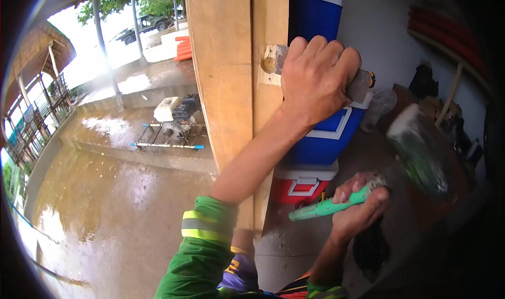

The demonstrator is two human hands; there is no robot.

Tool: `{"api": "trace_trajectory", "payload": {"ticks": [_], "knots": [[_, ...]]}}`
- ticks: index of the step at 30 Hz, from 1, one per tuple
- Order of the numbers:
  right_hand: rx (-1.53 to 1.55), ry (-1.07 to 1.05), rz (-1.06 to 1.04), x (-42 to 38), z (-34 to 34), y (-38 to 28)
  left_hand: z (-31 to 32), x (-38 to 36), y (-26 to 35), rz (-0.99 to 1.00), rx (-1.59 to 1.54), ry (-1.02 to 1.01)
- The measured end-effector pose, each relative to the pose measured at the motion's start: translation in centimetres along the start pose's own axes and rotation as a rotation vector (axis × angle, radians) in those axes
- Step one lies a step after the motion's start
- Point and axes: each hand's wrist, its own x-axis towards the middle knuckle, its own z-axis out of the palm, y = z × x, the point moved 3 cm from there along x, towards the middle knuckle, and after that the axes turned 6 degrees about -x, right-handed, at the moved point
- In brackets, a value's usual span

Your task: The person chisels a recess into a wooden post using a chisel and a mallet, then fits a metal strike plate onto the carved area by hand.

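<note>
My left hand [322, 77] is closed around a chisel [361, 87], most of it hidden by the fingers. Its flat metal end shows beside the thumb side of the fist, right at a pale cut recess [273, 77] in the edge of a wooden door [221, 78]. Inside that recess is a round hole [268, 64]. Lower down, my right hand [360, 204] grips a green-handled tool [323, 208] with printed lettering, pointing left. The tool's other end is blurred and partly covered by the fingers.
Blue coolers [321, 146] and a red cooler [300, 186] stand behind the door's edge. An engine on a frame [173, 125] sits on the wet concrete step to the left. A plastic-wrapped bundle [421, 151] is at the right. Orange pipes [183, 48] lie outside.
</note>
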Motion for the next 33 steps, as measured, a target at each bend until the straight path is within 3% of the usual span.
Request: {"api": "trace_trajectory", "payload": {"ticks": [2,4,8,23,26,30,33], "knots": [[0.104,-0.036,0.033,0.0,0.1,0.1,-0.4,0.3,0.1,-0.012,-0.015,0.015],[-0.017,0.022,0.126,-1.5,2.0,0.2,-0.5,-0.5,0.4,0.012,-0.004,-0.065],[0.038,0.007,0.067,-0.8,0.6,1.0,0.4,-0.5,-0.1,0.026,0.07,0.032],[-0.036,-0.006,-0.007,0.3,0.8,-0.5,-0.6,0.2,0.3,-0.042,-0.083,0.019],[0.163,-0.036,-0.019,-0.3,0.5,0.0,-0.1,-0.1,-0.1,-0.009,-0.014,0.019],[-0.092,-0.011,0.11,0.6,1.3,0.7,0.7,-0.5,-0.2,0.016,0.07,-0.017],[0.217,-0.022,0.088,0.4,0.7,0.2,0.3,-0.1,-0.3,-0.004,0.045,0.015]]}}
